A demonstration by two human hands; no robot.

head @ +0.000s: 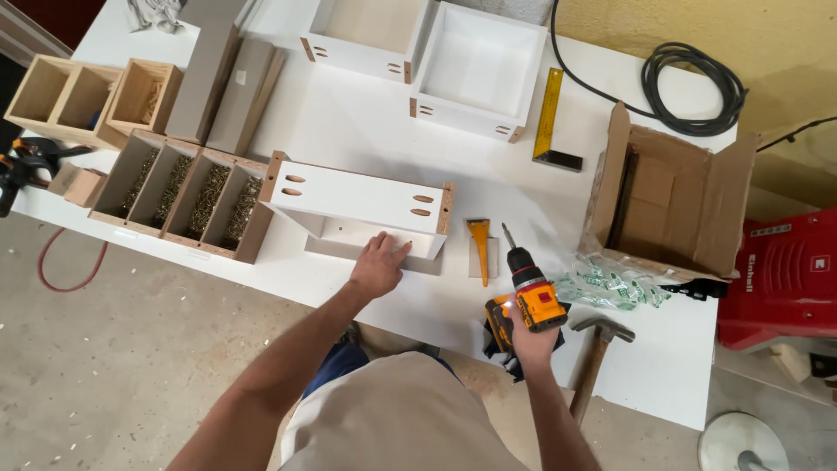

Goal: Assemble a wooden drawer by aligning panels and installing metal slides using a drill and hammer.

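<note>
My left hand [378,266] rests with spread fingers on the near edge of a white drawer box [357,199] with oval pocket holes and brown raw edges. In my right hand [532,342] is an orange and black cordless drill [527,292], bit pointing up and away over the white table [366,122]. A small orange clamp [479,249] stands between box and drill.
Two finished white drawer boxes [478,70] sit at the back. A wooden tray of screws [183,194] lies left. A yellow square [549,118], open cardboard box [671,201], bagged fittings [610,283] and a hammer [597,349] lie right.
</note>
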